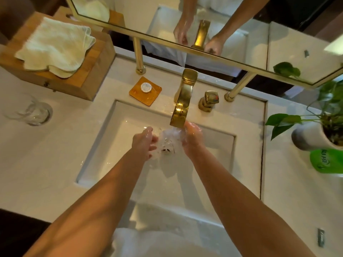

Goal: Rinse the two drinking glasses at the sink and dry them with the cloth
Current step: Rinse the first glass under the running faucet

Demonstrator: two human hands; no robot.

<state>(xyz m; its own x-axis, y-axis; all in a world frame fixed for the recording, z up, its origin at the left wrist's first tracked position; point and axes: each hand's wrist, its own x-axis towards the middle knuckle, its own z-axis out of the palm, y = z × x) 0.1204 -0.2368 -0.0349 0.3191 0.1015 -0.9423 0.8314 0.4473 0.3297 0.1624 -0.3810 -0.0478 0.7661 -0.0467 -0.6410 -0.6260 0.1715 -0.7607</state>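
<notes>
A clear drinking glass (169, 140) is held over the white sink (104, 145), under water running from the gold faucet (182, 101). My left hand (143, 143) cups its left side and my right hand (193, 138) grips its right side. Both hands are wet. The second clear glass (35, 113) stands on the counter at the far left, apart from both hands. A pale folded cloth (55, 47) lies on a wooden box at the back left.
The wooden box (83, 76) sits left of the sink. An amber square dish (145, 90) and a gold tap handle (208, 101) flank the faucet. A potted plant (319, 130) and a green bottle (327, 161) stand at right. A gold-framed mirror (185, 45) runs behind.
</notes>
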